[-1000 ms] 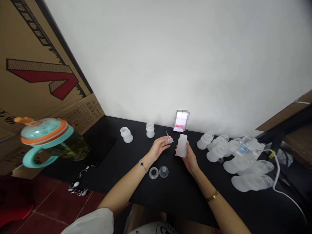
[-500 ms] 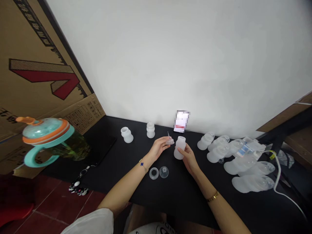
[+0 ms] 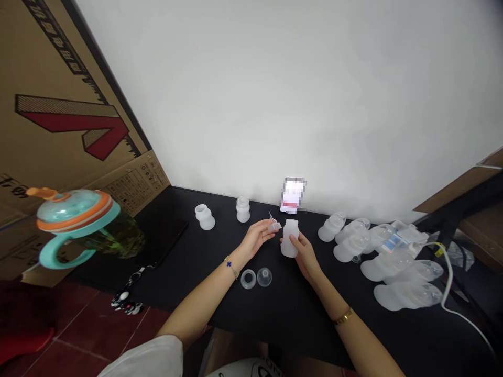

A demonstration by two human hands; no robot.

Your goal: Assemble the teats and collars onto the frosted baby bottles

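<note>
My left hand (image 3: pixel 256 238) pinches a small clear plastic piece (image 3: pixel 274 225) with a pointed tip, close to the neck of a bottle. That frosted white baby bottle (image 3: pixel 290 241) has no lid and is gripped upright by my right hand (image 3: pixel 305 255); the two pieces are apart. On the black table below lie a clear ring (image 3: pixel 248 279) and a clear domed cap (image 3: pixel 264 277), side by side. Farther back stand an open white bottle (image 3: pixel 205 218), slightly tilted in view, and a capped bottle (image 3: pixel 242 209).
Several capped bottles (image 3: pixel 406 296) lie or stand at the right, near a white cable (image 3: pixel 448 283) and a small packet (image 3: pixel 395 242). A phone (image 3: pixel 293 196) leans on the wall. At the left are a large drink jug (image 3: pixel 98 225), a black tablet-like slab (image 3: pixel 167 235) and a cardboard box (image 3: pixel 58 141).
The clear piece in my left hand has tilted, its underside turning toward the bottle. The bottle in my right hand has straightened slightly, and my right fingers have shifted on it.
</note>
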